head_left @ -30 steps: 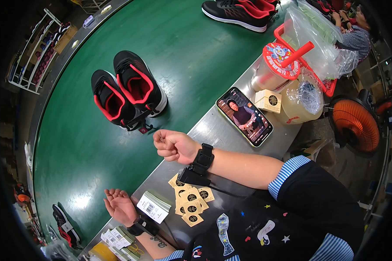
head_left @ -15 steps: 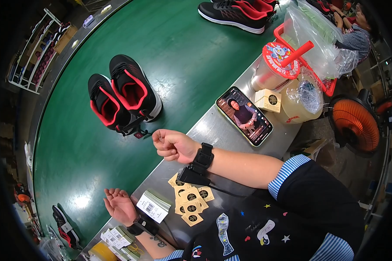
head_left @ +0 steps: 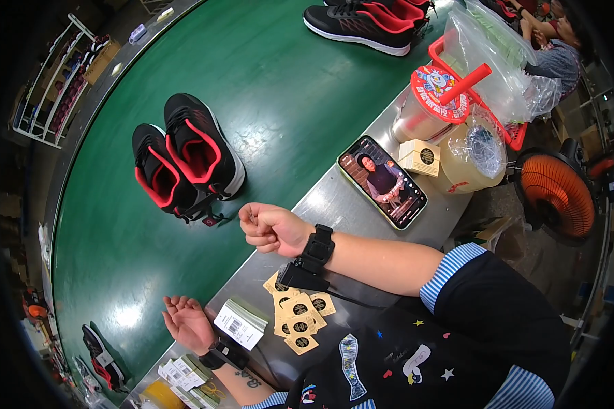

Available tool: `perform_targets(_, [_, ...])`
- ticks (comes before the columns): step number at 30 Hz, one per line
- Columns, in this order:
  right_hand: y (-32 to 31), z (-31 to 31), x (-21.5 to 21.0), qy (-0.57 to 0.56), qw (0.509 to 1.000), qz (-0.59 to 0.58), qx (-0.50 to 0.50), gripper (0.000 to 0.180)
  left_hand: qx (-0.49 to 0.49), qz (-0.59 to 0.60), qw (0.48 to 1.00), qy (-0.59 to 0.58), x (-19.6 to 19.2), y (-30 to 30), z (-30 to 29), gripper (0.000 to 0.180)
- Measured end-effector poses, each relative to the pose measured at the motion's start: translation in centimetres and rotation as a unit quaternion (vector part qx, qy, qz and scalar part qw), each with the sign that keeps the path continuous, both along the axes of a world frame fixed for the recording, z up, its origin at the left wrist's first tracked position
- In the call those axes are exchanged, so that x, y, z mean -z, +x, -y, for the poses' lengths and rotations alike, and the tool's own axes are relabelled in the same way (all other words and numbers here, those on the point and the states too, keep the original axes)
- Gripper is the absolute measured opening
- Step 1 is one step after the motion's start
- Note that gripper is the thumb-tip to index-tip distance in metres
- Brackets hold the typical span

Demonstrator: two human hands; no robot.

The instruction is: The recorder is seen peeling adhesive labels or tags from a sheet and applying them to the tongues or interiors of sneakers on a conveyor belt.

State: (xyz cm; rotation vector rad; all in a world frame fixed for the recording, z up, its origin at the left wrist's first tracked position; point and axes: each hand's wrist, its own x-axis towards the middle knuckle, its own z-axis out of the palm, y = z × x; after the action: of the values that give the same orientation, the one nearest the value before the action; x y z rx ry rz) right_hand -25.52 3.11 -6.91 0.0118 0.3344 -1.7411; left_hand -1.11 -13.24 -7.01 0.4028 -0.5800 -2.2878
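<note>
My right hand (head_left: 274,229) rests at the belt's near edge, its fingers curled in; anything inside them is hidden or too small to name. Just beyond it, a pair of black sneakers with red lining (head_left: 187,157) stands side by side on the green belt (head_left: 280,102). My left hand (head_left: 187,326) lies palm up, fingers apart and holding nothing. Beside it on the metal ledge is a stack of white barcode labels (head_left: 241,324). Loose tan stickers with black round prints (head_left: 299,313) spread to the right of that stack.
On the ledge stand a phone (head_left: 382,180) playing a video, a small tan block (head_left: 419,157), a drink cup with a red straw (head_left: 430,105) and a yellowish tub (head_left: 467,163). More sneakers (head_left: 361,27) sit far right; another shoe (head_left: 104,358) lies lower left. An orange fan (head_left: 558,194) stands at right.
The sneaker pair has shifted slightly left and toward me, off from my right hand. The far sneakers have also slid left. Both my hands have stayed in place.
</note>
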Motion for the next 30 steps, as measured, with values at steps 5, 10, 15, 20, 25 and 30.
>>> perform_targets(5, [0.03,0.04,0.13,0.003,1.0,0.003,0.002,0.023,0.004,-0.001,1.0,-0.004,0.08,0.08,0.08,0.028])
perform_targets(10, [0.03,0.04,0.42,-0.016,1.0,0.001,0.002,0.023,0.011,-0.01,1.0,-0.005,-0.01,-0.01,0.05,0.028])
perform_targets(15, [-0.02,0.01,0.28,-0.016,1.0,0.002,0.005,0.025,0.006,-0.008,1.0,-0.003,-0.06,-0.08,-0.04,0.028])
perform_targets(20, [0.02,-0.01,-0.27,0.02,1.0,-0.007,0.0,0.023,0.003,-0.005,1.0,-0.002,0.01,-0.01,0.02,0.028])
perform_targets(25, [0.03,0.04,-0.13,0.011,1.0,-0.022,0.003,0.018,0.009,-0.01,1.0,-0.003,0.03,0.03,0.06,0.028])
perform_targets(30, [0.06,0.01,-0.17,0.009,1.0,-0.026,0.004,0.019,0.001,-0.003,1.0,-0.001,-0.15,-0.05,-0.09,0.028])
